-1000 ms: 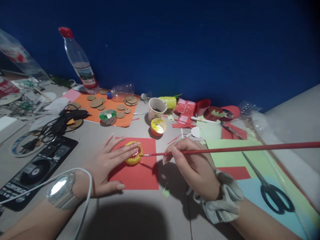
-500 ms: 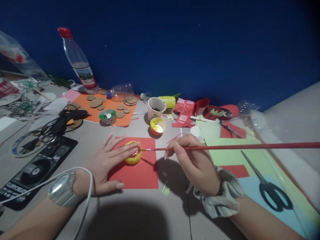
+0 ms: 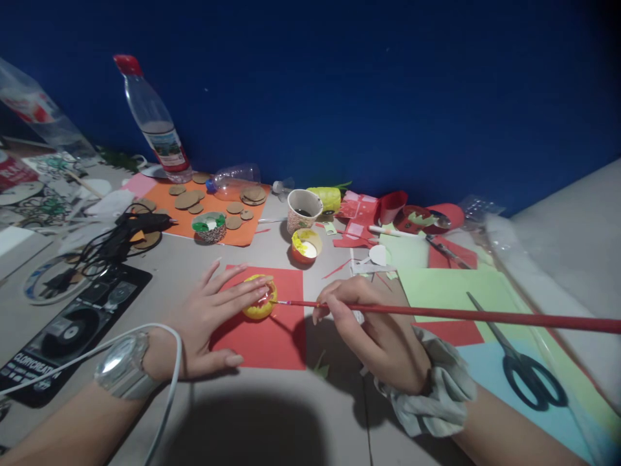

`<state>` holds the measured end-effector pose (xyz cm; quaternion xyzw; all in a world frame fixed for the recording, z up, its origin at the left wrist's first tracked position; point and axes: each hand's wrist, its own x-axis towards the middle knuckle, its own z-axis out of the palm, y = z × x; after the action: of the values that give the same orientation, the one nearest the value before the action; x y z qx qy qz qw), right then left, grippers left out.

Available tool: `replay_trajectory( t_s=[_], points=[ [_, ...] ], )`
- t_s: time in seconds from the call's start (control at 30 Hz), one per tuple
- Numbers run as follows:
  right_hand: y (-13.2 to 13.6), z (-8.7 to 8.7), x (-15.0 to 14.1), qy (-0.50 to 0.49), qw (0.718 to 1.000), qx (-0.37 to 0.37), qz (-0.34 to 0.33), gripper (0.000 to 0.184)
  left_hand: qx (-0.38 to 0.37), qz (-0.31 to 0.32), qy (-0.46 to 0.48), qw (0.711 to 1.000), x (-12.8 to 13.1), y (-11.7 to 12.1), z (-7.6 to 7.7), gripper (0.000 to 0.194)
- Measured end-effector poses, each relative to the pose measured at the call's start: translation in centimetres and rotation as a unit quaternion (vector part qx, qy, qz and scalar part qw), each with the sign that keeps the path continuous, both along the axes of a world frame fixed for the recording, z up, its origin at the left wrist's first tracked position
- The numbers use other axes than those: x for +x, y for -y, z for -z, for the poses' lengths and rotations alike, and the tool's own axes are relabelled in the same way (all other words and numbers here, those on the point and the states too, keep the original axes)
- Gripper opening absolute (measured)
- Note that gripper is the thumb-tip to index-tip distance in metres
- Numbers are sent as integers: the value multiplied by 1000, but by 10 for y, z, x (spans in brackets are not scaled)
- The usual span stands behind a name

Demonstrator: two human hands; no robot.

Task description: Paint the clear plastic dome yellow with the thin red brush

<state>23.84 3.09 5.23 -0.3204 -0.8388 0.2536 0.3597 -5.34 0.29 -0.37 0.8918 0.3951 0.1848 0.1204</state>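
The right hand [image 3: 371, 333] had a long, thin, red-handled paintbrush [image 3: 436, 313] pinched pretty much sideways, tip pointing left at the right edge of a small round yellow-rimmed piece [image 3: 261, 312] on flat red paper [image 3: 252, 347], the nearer left hand [image 3: 208, 318] resting outstretched fingers on that piece.

From afar, I am seeing the left hand [image 3: 213, 317] hiding part of a yellow-rimmed disc [image 3: 262, 312] on the red sheet [image 3: 281, 346]; well left of that sheet, a clear bottle [image 3: 53, 123] and a white box [image 3: 19, 249] are running out of frame.
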Motion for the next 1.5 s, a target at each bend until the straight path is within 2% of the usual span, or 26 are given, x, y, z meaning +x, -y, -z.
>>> replay_trajectory(
  t_s=[0.27,0.53,0.77,1.0,1.3,1.5],
  points=[
    [-9,9,1,-35,999,-32,27,14,0,-1,9,1000,1,0,-1,81],
    [0,1,-1,18,1000,-10,-6,14,26,-3,-5,1000,-1,0,3,81],
    [3,0,-4,23,999,-38,-9,18,53,-10,-20,998,-1,1,3,80],
    [5,2,-6,-3,998,-64,-8,19,39,-27,-24,999,-1,3,3,80],
    [-8,7,-1,-92,986,-133,45,22,47,-7,-8,999,0,1,3,79],
    [-16,12,-1,-53,988,-119,86,26,14,-17,-19,1000,-1,2,1,83]
  ],
)
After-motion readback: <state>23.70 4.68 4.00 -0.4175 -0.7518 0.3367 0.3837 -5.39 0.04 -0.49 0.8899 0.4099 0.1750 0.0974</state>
